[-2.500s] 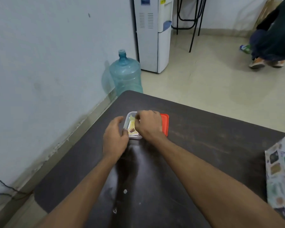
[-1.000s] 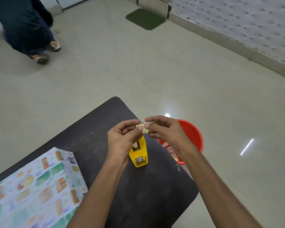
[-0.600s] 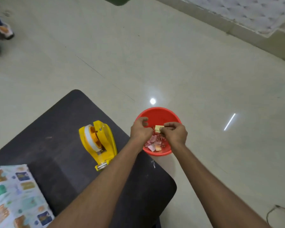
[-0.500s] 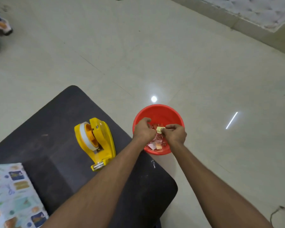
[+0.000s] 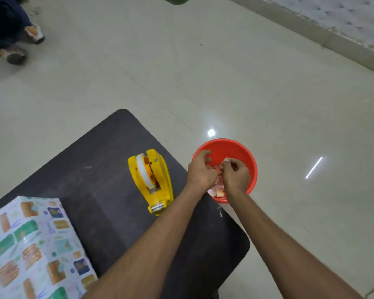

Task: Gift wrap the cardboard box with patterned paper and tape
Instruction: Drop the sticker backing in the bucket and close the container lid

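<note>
- Paper in a printed pattern covers the box (image 5: 30,244), which sits at the near left corner of the worktop (image 5: 99,169), partly cut off by the frame. No seam shows from this side, so I cannot tell whether every flap is taped. A loose one could spring open while both hands are away from it.
- Yellow tape dispenser (image 5: 151,180) stands near the worktop's far right edge, just beside the left forearm. A careless pull back of that arm could knock it over or push it toward the edge.
- Both hands hang over the red tub, well apart from the box. The left hand (image 5: 201,171) and right hand (image 5: 235,175) are close together with fingers curled inward. A pale fleck shows at the right fingertips, but I cannot tell whether either hand actually pinches anything. If it is a sticky scrap, it may cling to the skin instead of dropping, then ride back and stick to the wrapping.
- Red tub (image 5: 229,147) sits just off the worktop's right corner, lower down and seemingly on the floor, with pink and pale scraps (image 5: 217,192) inside. Anything let go off-centre could miss it, and weight on its rim could tip it.
- Another person (image 5: 7,24) is on the floor far to the left, well apart, and probably no hazard.
</note>
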